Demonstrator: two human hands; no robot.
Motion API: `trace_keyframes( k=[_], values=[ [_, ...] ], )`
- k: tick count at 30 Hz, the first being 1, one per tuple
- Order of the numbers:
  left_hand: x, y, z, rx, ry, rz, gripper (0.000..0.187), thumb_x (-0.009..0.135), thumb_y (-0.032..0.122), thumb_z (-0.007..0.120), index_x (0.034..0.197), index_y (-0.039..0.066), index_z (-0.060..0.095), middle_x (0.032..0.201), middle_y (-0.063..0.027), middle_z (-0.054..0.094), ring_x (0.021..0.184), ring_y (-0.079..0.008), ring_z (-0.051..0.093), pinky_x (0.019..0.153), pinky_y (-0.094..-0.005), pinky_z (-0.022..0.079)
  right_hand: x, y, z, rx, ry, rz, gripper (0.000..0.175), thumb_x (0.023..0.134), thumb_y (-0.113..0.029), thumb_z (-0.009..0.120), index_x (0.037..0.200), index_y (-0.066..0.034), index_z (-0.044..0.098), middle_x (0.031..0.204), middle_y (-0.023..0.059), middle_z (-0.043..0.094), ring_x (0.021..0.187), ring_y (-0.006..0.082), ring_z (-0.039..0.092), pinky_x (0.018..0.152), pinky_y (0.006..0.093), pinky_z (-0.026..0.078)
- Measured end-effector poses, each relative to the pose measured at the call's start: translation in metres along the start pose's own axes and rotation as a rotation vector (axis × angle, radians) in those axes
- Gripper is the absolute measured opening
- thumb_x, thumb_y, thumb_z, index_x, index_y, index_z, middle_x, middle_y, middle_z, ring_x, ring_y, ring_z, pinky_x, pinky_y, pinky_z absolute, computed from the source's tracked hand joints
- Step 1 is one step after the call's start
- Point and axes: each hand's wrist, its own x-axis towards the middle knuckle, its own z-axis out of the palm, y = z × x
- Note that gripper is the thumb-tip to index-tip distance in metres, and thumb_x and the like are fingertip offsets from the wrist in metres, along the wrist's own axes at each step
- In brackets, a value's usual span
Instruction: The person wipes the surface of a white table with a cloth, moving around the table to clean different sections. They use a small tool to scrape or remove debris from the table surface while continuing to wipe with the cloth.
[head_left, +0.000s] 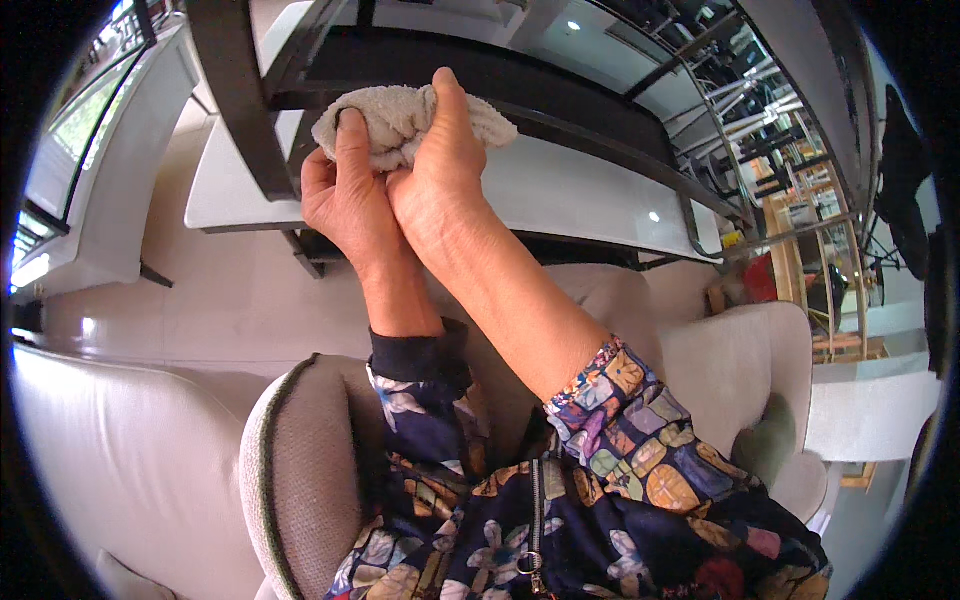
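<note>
A folded, light grey terry cloth (397, 124) is bunched between my two hands at the upper middle of the view. My left hand (349, 187) grips its left part, the thumb pressed on top. On the right part my right hand (442, 157) closes around it, thumb extended upward. Both wrists lie close together. Just beyond the cloth runs the dark frame (525, 112) of a rack or stand; whether the cloth touches it I cannot tell.
Below the frame lies a white tabletop (585, 202) on dark legs. Padded beige chairs (300, 465) surround me, with another seat (720, 367) at the right. A white cabinet (135, 165) stands left. Metal shelving (795, 150) is at the upper right.
</note>
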Motion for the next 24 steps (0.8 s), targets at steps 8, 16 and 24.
trace_keyframes(
  k=[8, 16, 24],
  values=[
    [-0.004, 0.038, -0.001, 0.001, 0.138, 0.205, 0.027, 0.102, 0.022, 0.074, 0.101, -0.004, 0.064, 0.096, -0.0115, 0.073, 0.085, -0.0156, 0.069, 0.076, -0.0304, 0.060, -0.018, 0.015, 0.017, -0.121, -0.230, 0.232, 0.051, 0.095, -0.043, 0.076, 0.124, -0.0051, 0.059, 0.114, 0.0115, 0.067, 0.105, 0.0282, 0.067, 0.094, 0.0483, 0.059],
    [-0.049, 0.031, 0.020, 0.053, -0.095, 0.466, 0.037, 0.107, 0.031, 0.052, 0.097, 0.000, 0.069, 0.084, -0.0028, 0.063, 0.077, -0.0097, 0.053, 0.072, -0.0260, 0.043, -0.053, -0.105, -0.016, -0.358, -0.488, 0.162, 0.057, 0.097, -0.045, 0.071, 0.136, -0.0048, 0.060, 0.126, 0.0112, 0.069, 0.119, 0.0268, 0.067, 0.106, 0.0457, 0.054],
    [-0.069, 0.023, 0.046, 0.060, 0.029, 0.233, 0.046, 0.111, 0.039, 0.048, 0.094, 0.001, 0.069, 0.080, -0.0040, 0.063, 0.067, -0.0096, 0.054, 0.061, -0.0265, 0.044, -0.014, -0.160, 0.033, -1.281, -0.583, -1.021, 0.050, 0.081, -0.018, 0.092, 0.124, -0.0050, 0.069, 0.113, 0.0080, 0.073, 0.092, 0.0159, 0.071, 0.083, 0.0314, 0.058]
  ],
)
